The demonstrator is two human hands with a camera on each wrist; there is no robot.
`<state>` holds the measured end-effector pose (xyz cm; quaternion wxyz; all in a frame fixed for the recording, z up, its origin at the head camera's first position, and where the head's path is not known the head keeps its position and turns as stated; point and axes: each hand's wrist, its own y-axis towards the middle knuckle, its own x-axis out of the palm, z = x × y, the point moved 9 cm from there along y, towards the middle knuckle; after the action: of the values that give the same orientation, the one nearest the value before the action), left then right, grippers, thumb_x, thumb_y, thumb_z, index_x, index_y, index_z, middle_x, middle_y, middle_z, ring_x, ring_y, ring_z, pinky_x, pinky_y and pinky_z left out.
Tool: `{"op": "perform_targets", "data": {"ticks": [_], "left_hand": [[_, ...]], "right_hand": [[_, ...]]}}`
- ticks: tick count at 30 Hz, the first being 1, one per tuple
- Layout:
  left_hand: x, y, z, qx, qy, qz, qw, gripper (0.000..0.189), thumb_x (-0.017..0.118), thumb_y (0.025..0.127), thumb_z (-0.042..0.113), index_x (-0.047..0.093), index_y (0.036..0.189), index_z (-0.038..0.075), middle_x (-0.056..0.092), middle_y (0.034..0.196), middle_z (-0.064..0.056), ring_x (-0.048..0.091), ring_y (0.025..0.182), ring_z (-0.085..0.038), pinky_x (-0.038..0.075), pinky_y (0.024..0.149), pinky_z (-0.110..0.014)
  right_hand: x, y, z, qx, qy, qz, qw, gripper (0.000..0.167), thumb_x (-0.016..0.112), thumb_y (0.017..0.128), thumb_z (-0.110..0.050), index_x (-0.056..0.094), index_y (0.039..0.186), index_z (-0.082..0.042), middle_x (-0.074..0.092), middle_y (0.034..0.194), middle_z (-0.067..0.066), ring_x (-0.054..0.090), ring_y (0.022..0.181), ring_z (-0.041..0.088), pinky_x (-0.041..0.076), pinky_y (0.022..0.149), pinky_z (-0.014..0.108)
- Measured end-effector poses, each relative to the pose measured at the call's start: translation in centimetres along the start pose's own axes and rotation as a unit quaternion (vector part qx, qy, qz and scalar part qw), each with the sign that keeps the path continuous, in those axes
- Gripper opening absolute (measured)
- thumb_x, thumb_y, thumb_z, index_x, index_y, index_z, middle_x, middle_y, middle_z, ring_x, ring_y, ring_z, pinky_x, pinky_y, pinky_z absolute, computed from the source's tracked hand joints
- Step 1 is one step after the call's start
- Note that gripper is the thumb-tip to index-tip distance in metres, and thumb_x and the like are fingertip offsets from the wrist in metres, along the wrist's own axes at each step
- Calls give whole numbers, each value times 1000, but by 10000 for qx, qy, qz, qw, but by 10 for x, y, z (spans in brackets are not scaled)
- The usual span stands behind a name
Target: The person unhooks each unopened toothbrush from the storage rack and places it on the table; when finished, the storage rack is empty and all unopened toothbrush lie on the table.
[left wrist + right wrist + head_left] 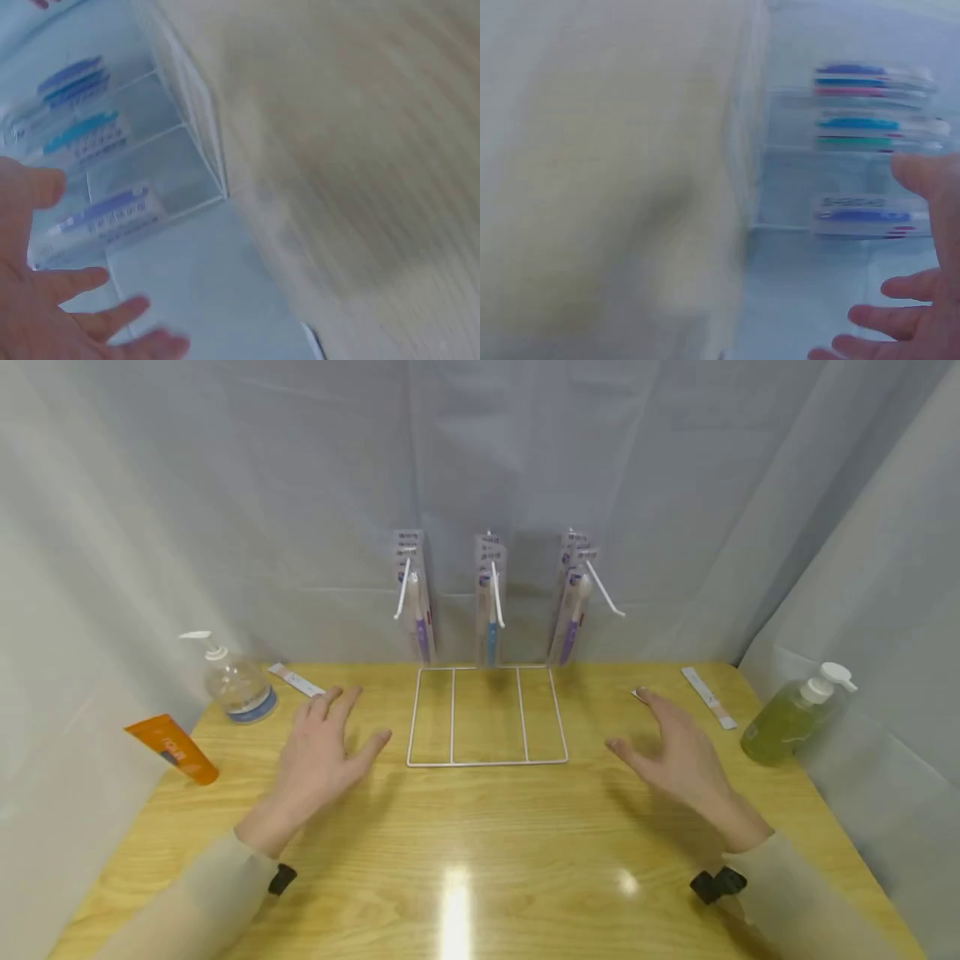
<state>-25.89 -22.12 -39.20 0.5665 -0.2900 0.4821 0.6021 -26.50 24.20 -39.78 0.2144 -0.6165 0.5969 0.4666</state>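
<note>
My left hand (pixel 318 756) hovers over the table with fingers spread and nothing in it, left of a white wire rack (pixel 487 765). On the other side, my right hand (pixel 678 752) is likewise spread and holds nothing. Packaged toothbrushes hang from the rack's prongs: a purple one (pixel 422 635) at left, a blue one (pixel 492 639) in the middle, another purple one (pixel 570 639) at right. More packs are stacked behind the front ones. Both wrist views show toothbrush packs (pixel 112 214) (pixel 870 217) beyond the open fingers, somewhat blurred.
At left stand a clear pump bottle (pixel 238 685) and an orange tube (pixel 172 747), near a slim white packet (pixel 296 679). A green pump bottle (pixel 783 718) and another slim packet (pixel 708 697) are at right. A small white end (pixel 637 695) shows by my right fingertips. Curtains surround the table.
</note>
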Motion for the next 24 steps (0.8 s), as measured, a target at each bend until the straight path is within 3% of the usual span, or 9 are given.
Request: {"op": "perform_targets", "data": {"ticks": [3,5,8,10,13,17,21,24], "left_hand": [[0,9,-8,-216,-676,-15,9975,67,68,109,43,55,161,2,64,156,-32,61,142,-57,54,116,-76],[5,16,-15,-428,-1120,-155,9927,59,69,110,38,61,156,2,72,146,-29,72,132,-52,62,111,-68],[19,24,-22,-792,-1719,-503,9806,52,70,110,31,66,152,1,77,139,-27,78,123,-47,70,100,-55],[32,29,-25,-1038,-2074,-791,9695,51,70,109,28,66,152,0,77,139,-27,80,119,-44,73,92,-45],[50,36,-26,-1387,-2558,-1106,9503,53,71,109,24,63,153,-3,76,141,-29,82,113,-39,72,85,-31],[71,43,-27,-1771,-3025,-1315,9273,52,73,106,16,63,152,-7,76,137,-31,83,101,-29,72,82,-26],[83,50,-29,-1951,-3057,-1366,9219,48,75,101,8,67,146,-8,79,130,-30,81,86,-18,72,77,-25],[88,53,-31,-2001,-2898,-1354,9261,48,75,95,3,71,142,-7,82,127,-27,78,76,-12,70,71,-23]], "right_hand": [[-14,22,-6,91,852,375,9956,73,81,103,-30,53,161,4,62,161,29,63,144,53,62,113,65],[-21,40,-10,108,1429,634,9876,60,81,104,-22,61,154,4,68,155,26,69,139,45,69,108,48],[-27,70,-13,169,2225,985,9698,45,80,103,-13,69,144,5,74,144,26,76,124,21,68,98,19],[-29,89,-14,233,2676,1194,9558,41,80,102,-9,70,138,7,75,138,30,75,112,3,62,92,6],[-30,116,-17,286,3076,1457,9399,42,83,100,-6,69,136,10,75,135,34,71,101,-11,61,88,4],[-29,141,-22,228,3293,1650,9294,47,90,95,-10,70,134,8,80,125,27,74,95,-7,65,85,8],[-27,155,-25,67,3613,1815,9146,42,91,92,-6,71,125,11,82,100,-3,75,89,-2,67,80,12],[-27,159,-28,-100,3775,1963,9049,36,88,92,-3,72,119,13,77,90,-18,74,85,-3,67,76,12]]}}
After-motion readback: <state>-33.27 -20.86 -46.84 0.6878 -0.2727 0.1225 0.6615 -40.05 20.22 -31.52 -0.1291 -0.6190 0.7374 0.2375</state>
